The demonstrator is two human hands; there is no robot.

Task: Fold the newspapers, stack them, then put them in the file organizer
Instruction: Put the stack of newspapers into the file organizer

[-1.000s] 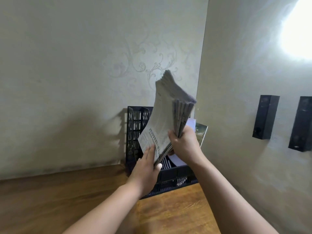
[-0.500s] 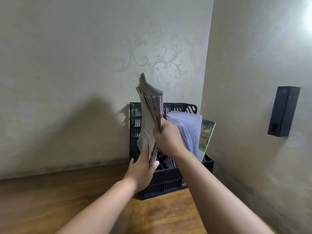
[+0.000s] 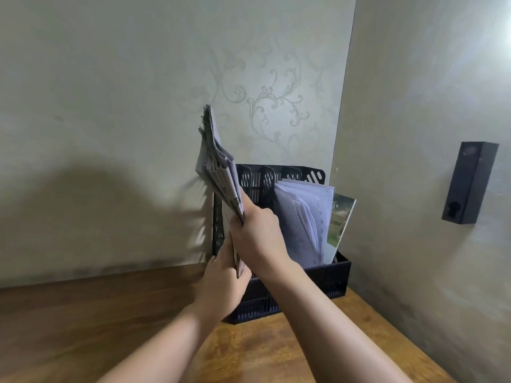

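Observation:
A stack of folded newspapers (image 3: 218,164) stands on edge, tilted left, at the leftmost slot of the black file organizer (image 3: 329,277). My right hand (image 3: 257,236) grips the stack from the right side, above the organizer's front. My left hand (image 3: 224,283) presses against the stack's lower left side, fingers pointing up. The lower end of the stack is hidden between my hands, so I cannot tell how deep it sits in the slot.
White papers (image 3: 304,219) and a green-covered booklet (image 3: 341,219) fill the organizer's right slots. The organizer stands in the corner of a wooden table (image 3: 83,322). A black box (image 3: 468,186) hangs on the right wall.
The stack has turned from flat-facing to edge-on and moved left and down toward the organizer's left slot, both hands going with it.

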